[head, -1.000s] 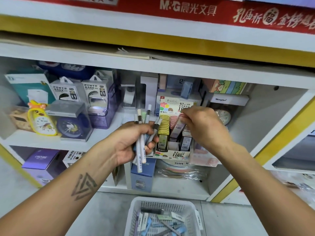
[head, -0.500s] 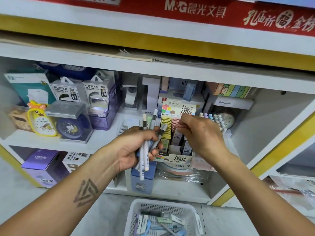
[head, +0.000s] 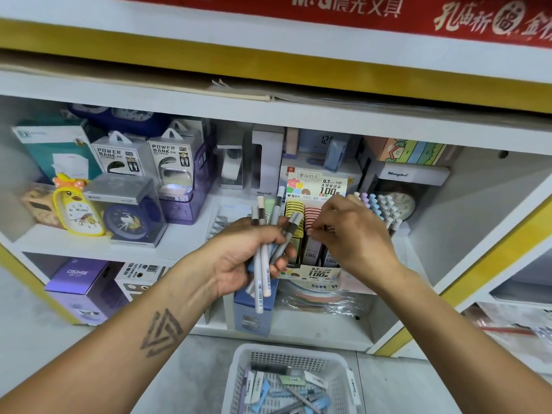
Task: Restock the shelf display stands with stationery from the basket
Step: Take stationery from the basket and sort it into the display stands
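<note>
A left hand (head: 239, 258) grips pastel plastic pens (head: 265, 249) beside the cardboard lead-refill display stand (head: 316, 270), where the right hand (head: 352, 234) pinches something unidentifiable.

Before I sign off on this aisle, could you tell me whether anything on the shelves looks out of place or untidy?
Yes: loose sheets of paper or card lie along the top of the shelf board under the yellow strip, their edges uneven and sticking out. On the bottom shelf a crinkled plastic bag lies flat under the lead-refill display box.

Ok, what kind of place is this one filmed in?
Most likely a stationery shop. A red M&G brand banner runs above the shelving, a retail display box of pencil leads sits on the shelf, and boxed power banks stand beside it.
</note>
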Demonstrator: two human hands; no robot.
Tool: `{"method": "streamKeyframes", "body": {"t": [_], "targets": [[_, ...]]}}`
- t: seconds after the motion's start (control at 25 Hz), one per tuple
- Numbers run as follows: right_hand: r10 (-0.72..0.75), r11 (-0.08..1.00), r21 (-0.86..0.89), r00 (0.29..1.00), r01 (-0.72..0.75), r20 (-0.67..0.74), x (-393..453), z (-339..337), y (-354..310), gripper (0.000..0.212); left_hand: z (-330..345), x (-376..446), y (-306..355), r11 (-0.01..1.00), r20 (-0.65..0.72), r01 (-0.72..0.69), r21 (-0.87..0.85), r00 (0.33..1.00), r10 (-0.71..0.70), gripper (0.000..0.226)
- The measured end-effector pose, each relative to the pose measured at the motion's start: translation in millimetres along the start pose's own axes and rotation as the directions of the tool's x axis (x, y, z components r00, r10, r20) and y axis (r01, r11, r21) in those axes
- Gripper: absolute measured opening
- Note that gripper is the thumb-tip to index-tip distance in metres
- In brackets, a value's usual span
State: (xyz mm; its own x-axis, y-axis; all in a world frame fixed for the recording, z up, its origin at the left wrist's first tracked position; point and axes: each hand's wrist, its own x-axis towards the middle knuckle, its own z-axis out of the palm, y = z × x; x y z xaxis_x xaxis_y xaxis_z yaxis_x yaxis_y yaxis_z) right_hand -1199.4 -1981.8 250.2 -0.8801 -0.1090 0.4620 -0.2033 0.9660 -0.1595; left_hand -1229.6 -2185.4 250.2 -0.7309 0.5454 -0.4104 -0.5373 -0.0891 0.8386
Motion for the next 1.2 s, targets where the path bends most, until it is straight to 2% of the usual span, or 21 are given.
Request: {"method": "streamKeyframes", "body": {"t": [0.08,0.16,0.2,0.24,0.28,0.32,0.36,0.44,0.48,0.64,0.72,0.8,0.92,1.04,1.08,1.2], "targets": [[-0.060,0.977,-0.203,0.998,0.059,-0.001,-2.0,1.8,1.8,0.009,1.6,-0.2,0.1,1.000,-0.001,-0.011,-0.001,1.000,0.011,0.018],[-0.083,0.973,-0.215,0.997,0.082,0.006,-2.2,2.2,3.7,0.010,4.4,0.1,0.2,1.000,0.007,-0.029,-0.008,1.000,0.029,0.025],[-0.044,0.996,-0.078,0.999,0.043,-0.003,-1.0,0.3,2.7,0.010,6.2,0.1,0.4,0.999,0.015,-0.041,-0.007,0.999,0.041,0.028],[0.062,0.984,0.167,0.998,-0.061,-0.002,2.0,-4.4,0.6,0.010,8.2,0.1,0.3,0.999,0.023,-0.052,-0.003,0.998,0.052,0.029],[0.194,0.876,0.440,0.980,-0.197,0.053,6.2,-9.4,-1.8,0.009,10.2,-0.1,0.6,0.998,0.030,-0.062,0.001,0.998,0.061,0.030],[0.285,0.708,0.629,0.945,-0.322,0.162,9.7,-13.9,-4.7,0.009,12.6,-0.2,0.8,0.998,0.035,-0.069,0.004,0.997,0.069,0.029],[0.318,0.603,0.693,0.916,-0.395,0.245,12.2,-16.8,-6.9,0.012,15.2,-0.4,0.9,0.997,0.039,-0.076,0.007,0.996,0.076,0.027],[0.337,0.580,0.672,0.887,-0.461,0.317,13.1,-20.1,-8.8,0.017,20.6,0.1,1.3,0.997,0.048,-0.082,-0.003,0.995,0.082,0.021],[0.356,0.538,0.698,0.878,-0.473,0.321,12.5,-23.9,-9.4,0.017,22.8,0.7,1.6,0.997,0.055,-0.080,-0.018,0.995,0.081,0.018],[0.488,0.198,0.910,0.842,-0.364,0.231,12.6,-50.5,16.4,0.019,30.9,2.7,1.4,0.997,0.080,-0.066,-0.043,0.994,0.069,0.020],[0.555,0.142,0.945,0.814,-0.295,0.170,9.7,-62.9,37.9,0.015,37.0,4.9,0.5,0.997,0.064,-0.069,-0.042,0.995,0.071,0.026],[0.597,0.203,0.932,0.793,-0.299,0.124,1.8,-69.5,53.9,0.010,45.2,7.7,-0.2,0.997,0.073,-0.058,-0.040,0.995,0.061,0.028],[0.600,0.424,0.850,0.800,-0.311,-0.007,-15.6,-75.6,73.3,0.009,61.8,12.8,-1.7,0.998,0.107,-0.052,-0.043,0.993,0.056,0.031],[0.510,0.656,0.701,0.849,-0.279,-0.139,-29.1,-78.7,84.7,0.017,77.6,20.3,-5.6,0.998,0.124,-0.056,-0.041,0.990,0.061,0.031],[0.482,0.706,0.652,0.862,-0.276,-0.156,-32.6,-78.4,86.0,0.019,81.4,22.6,-7.4,0.997,0.129,-0.059,-0.041,0.990,0.064,0.028],[0.432,0.769,0.576,0.890,-0.278,-0.147,-42.8,-73.3,89.7,0.023,91.1,28.5,-15.6,0.998,0.132,-0.050,-0.041,0.990,0.055,0.026]]}}
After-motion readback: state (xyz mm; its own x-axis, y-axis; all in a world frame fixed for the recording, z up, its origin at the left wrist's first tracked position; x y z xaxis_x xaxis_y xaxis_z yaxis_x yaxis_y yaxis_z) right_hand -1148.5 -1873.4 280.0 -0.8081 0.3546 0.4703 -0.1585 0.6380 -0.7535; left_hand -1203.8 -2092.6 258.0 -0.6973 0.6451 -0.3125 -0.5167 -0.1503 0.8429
